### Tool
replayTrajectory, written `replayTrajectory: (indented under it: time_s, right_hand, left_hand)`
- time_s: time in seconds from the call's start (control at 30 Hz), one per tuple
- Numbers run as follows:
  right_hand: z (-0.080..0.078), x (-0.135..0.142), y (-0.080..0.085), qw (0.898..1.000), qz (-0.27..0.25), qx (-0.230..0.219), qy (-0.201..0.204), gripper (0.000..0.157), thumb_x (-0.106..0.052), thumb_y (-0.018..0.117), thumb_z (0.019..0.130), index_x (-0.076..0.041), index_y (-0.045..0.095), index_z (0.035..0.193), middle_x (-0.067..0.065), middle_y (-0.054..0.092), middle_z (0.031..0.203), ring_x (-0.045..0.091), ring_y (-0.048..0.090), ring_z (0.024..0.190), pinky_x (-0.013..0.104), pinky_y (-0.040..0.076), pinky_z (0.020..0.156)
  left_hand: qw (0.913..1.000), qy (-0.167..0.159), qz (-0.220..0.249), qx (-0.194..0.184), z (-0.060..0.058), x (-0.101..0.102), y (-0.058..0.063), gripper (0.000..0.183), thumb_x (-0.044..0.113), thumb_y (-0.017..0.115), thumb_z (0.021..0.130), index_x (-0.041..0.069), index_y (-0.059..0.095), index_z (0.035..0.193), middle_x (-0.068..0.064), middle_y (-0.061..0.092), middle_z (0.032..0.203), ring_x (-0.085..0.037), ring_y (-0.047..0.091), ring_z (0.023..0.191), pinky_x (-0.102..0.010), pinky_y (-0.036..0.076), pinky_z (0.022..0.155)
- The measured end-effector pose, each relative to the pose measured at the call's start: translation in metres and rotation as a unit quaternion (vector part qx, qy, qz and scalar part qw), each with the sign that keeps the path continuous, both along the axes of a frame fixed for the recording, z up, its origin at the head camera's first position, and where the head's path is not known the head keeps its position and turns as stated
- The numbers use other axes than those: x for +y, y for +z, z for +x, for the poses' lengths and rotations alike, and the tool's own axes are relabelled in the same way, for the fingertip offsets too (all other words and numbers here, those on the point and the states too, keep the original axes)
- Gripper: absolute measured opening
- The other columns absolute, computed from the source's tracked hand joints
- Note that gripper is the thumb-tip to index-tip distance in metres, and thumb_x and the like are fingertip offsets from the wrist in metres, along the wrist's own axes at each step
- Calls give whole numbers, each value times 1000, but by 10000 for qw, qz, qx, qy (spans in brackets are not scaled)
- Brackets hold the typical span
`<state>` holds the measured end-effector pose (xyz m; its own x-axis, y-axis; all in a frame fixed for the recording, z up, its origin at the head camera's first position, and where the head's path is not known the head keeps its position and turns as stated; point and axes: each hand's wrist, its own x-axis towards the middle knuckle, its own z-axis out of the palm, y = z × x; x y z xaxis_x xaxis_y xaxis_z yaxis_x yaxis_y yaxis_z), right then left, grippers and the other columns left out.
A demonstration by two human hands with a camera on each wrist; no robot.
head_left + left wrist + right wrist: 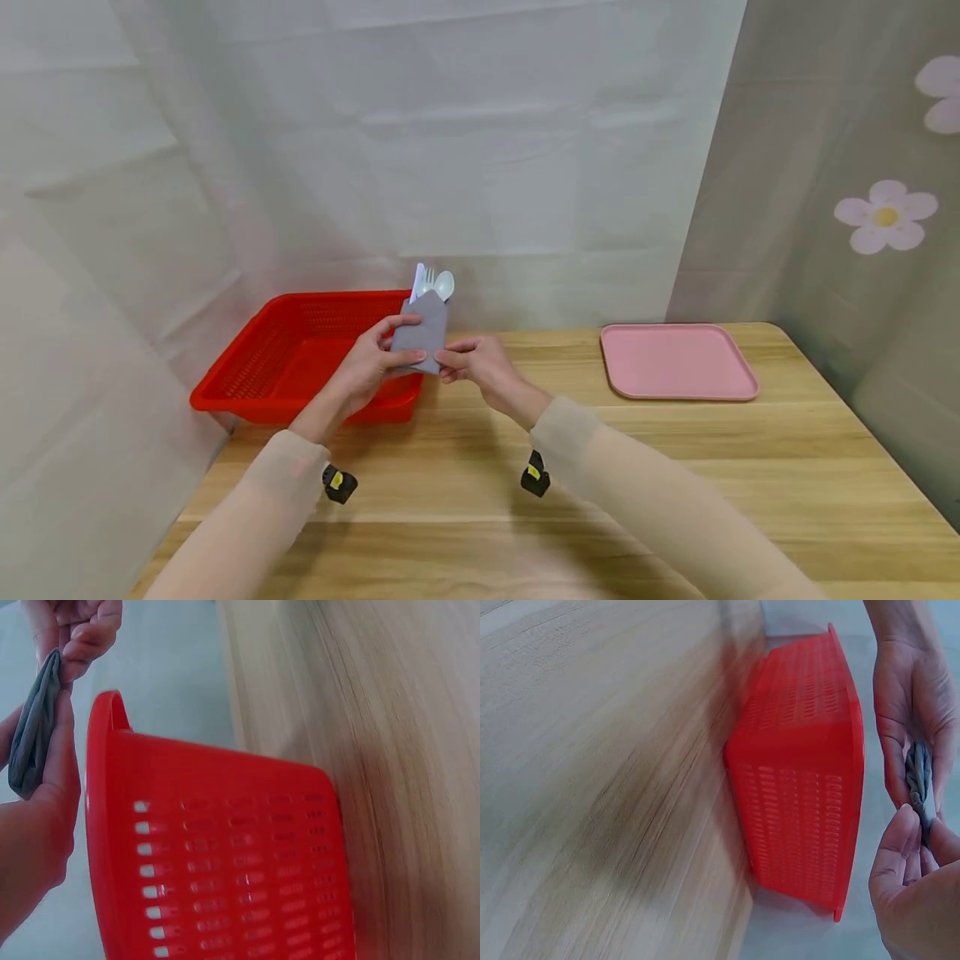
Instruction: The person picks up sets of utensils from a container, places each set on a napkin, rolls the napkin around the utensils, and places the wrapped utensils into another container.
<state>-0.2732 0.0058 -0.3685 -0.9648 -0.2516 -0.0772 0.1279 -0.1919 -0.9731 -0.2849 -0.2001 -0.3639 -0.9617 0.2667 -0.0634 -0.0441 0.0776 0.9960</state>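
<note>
A folded grey napkin pouch [422, 327] is held up above the table, near the right rim of the red basket. Out of its top stick a white knife [417, 281], a fork [428, 279] and a spoon [444, 286]. My left hand [371, 354] grips the pouch from the left, thumb across its front. At the lower right corner, my right hand [480, 364] pinches the pouch between thumb and fingers. From below, the left wrist view shows the pouch's folded bottom edge [34, 731] between the fingers.
The red slotted plastic basket [255, 404] stands at the table's back left. A pink rectangular tray [678, 360] lies at the back right of the wooden table [450, 492]. Pale curtains [487, 167] hang behind and to the left.
</note>
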Motion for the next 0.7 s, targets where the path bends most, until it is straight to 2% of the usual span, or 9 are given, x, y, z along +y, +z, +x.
replayTrajectory:
  time_s: [0.23,0.37,0.53,0.7]
  right_hand:
    - [-1,-8,-3,9999,147,25,48,19,2,71,96,16,70,108,9,66,74,16,64,60,28,61,66]
    - [-3,-10,-5,9994,280,166,105,21,0,71,97,16,70,110,8,67,75,17,64,62,31,62,70]
    - [-6,-8,-12,9985,347,369,186,25,-4,69,99,14,70,116,15,72,88,17,65,68,36,63,76]
    - [-6,-4,-18,9979,530,341,155,24,-7,68,101,8,71,119,16,73,96,21,65,75,42,63,79]
  left_hand:
    - [9999,-12,-54,-105,2,-8,0,67,11,72,99,18,39,157,-22,29,159,-41,36,138,-28,56,98]
    - [9999,8,-41,-116,-1,-11,-1,67,10,72,99,18,40,156,-22,30,159,-42,37,138,-28,56,97]
    - [9998,108,-47,-145,-2,-15,-2,67,10,73,98,18,40,156,-23,31,157,-41,39,136,-28,57,95]
    - [9996,201,-96,-149,-2,-20,-2,69,10,73,98,19,39,157,-21,31,158,-41,40,137,-29,57,95]
